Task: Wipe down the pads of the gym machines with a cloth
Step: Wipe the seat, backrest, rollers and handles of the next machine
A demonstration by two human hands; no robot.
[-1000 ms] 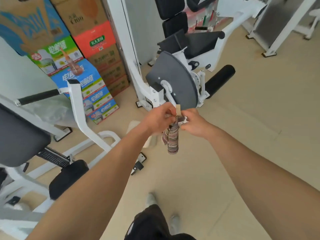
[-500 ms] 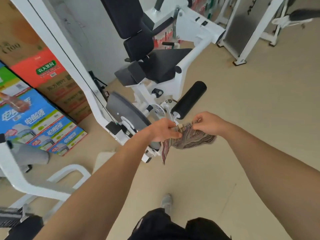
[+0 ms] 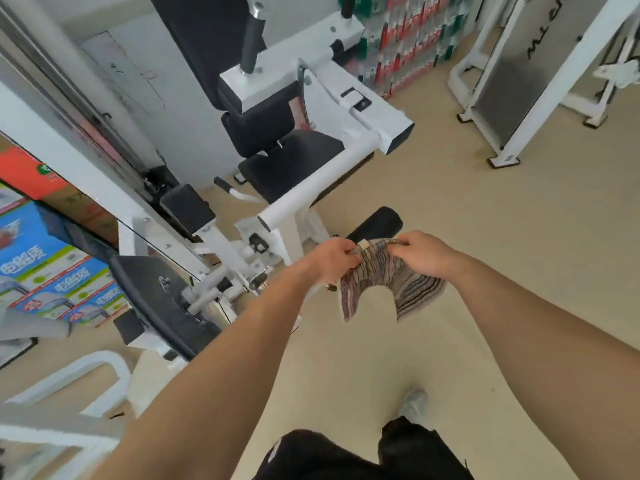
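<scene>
Since a second ago the cloth (image 3: 388,278) has gone from a bunched strip to spread wide. Left hand (image 3: 332,259) and right hand (image 3: 424,254) each have fingers clamped on its top edge, just in front of the roller pad (image 3: 375,223). Looks like prep (no wiping yet); next it needs pressing onto that pad. Right of it is open floor (image 3: 485,220); left is crowded frame.

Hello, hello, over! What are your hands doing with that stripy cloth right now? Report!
Left hand and right hand both pinching the cloth, spread between them. Cloth in the air, touching no pad. Roller pad just beyond, nothing in the way.
</scene>
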